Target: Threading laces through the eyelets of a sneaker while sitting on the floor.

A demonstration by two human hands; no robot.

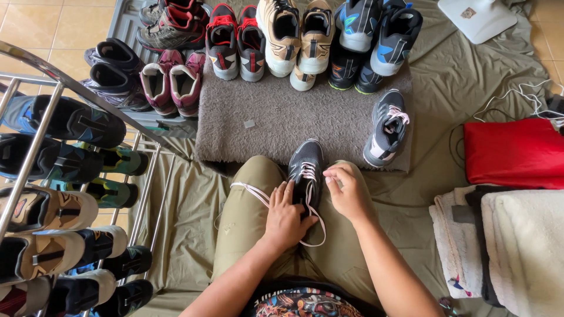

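Seated person's left hand (286, 218) presses flat on a dark grey sneaker (306, 170) wedged between the knees, steadying it. Right hand (348, 192) pinches the white lace (254, 194) closed between fingertips. Its matching sneaker (388, 128) waits on the grey rug (282, 123).

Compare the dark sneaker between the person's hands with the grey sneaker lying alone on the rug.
The dark sneaker sits between the knees, toe pointing away; the grey sneaker lies apart on the grey rug, angled. The dark one's white lace trails loose, with the left hand and right hand on it; the grey one's laces sit on the shoe, untouched. Both are low trainers with pale laces.
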